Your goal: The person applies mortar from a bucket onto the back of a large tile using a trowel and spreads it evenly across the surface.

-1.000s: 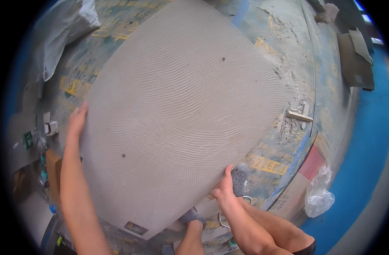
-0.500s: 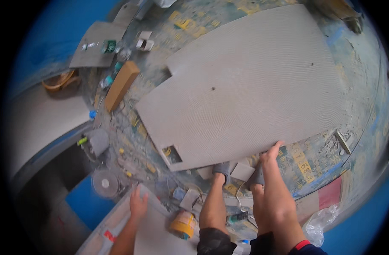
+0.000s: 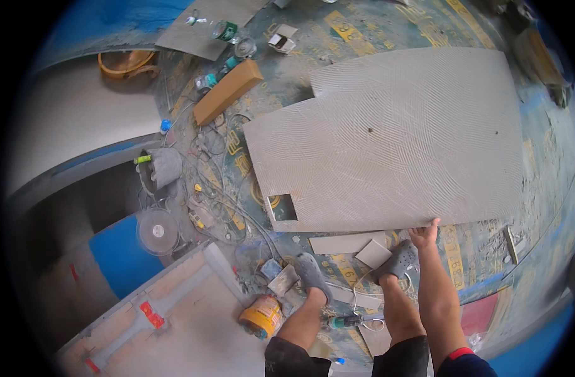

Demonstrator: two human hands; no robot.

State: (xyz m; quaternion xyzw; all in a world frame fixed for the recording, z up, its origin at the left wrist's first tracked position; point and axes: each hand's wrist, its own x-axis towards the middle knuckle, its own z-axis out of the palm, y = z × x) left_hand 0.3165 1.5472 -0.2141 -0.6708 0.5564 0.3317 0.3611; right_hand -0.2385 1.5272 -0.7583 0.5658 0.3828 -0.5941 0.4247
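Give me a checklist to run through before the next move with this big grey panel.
1. Right hand on the panel: ok, it touches the near edge; how firm the grip is doesn't show.
2. Left hand in place: cannot tell, it is out of view.
3. Ridged coating on the upper face: ok, combed ridges show across much of it.
4. Panel flat on the floor: cannot tell, its underside is hidden.
5. Footing clear: not ok, a small square piece lies between the shoes and a green-and-dark tool between the legs.
6. Cables tidied: not ok, loose cables lie left of the panel.
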